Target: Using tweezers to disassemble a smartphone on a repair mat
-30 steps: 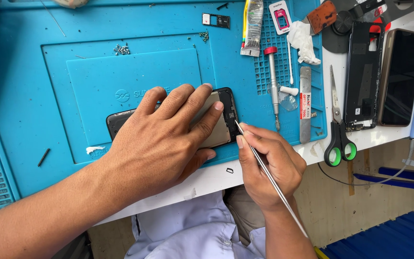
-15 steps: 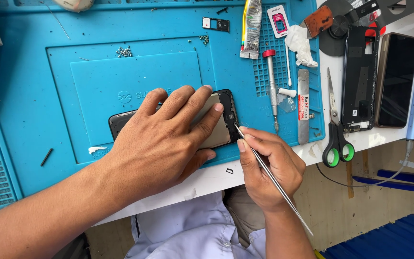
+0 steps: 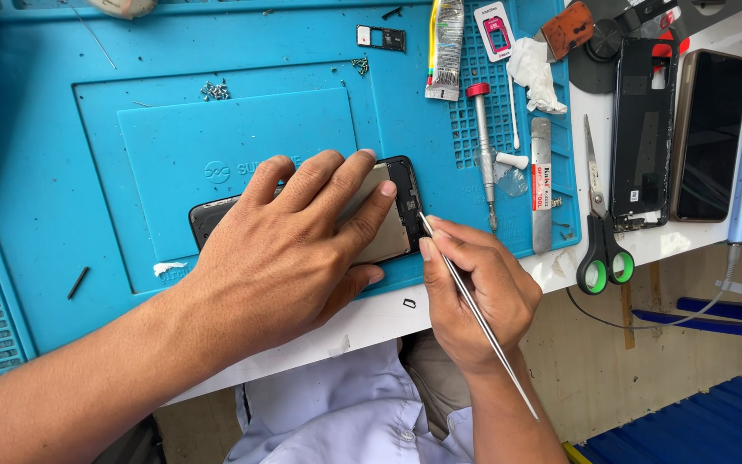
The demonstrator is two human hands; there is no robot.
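The left hand (image 3: 289, 249) covers most of the opened phone (image 3: 397, 206), so its middle is hidden. Where the tweezers (image 3: 474, 309) tip meets the phone is too small to make out. The blue mat (image 3: 36, 155) runs off the top and left edges. The tiny screws (image 3: 215, 89) blur together.

A single head-worn camera looks steeply down, close above the blue mat (image 3: 62, 172) at the bench edge.
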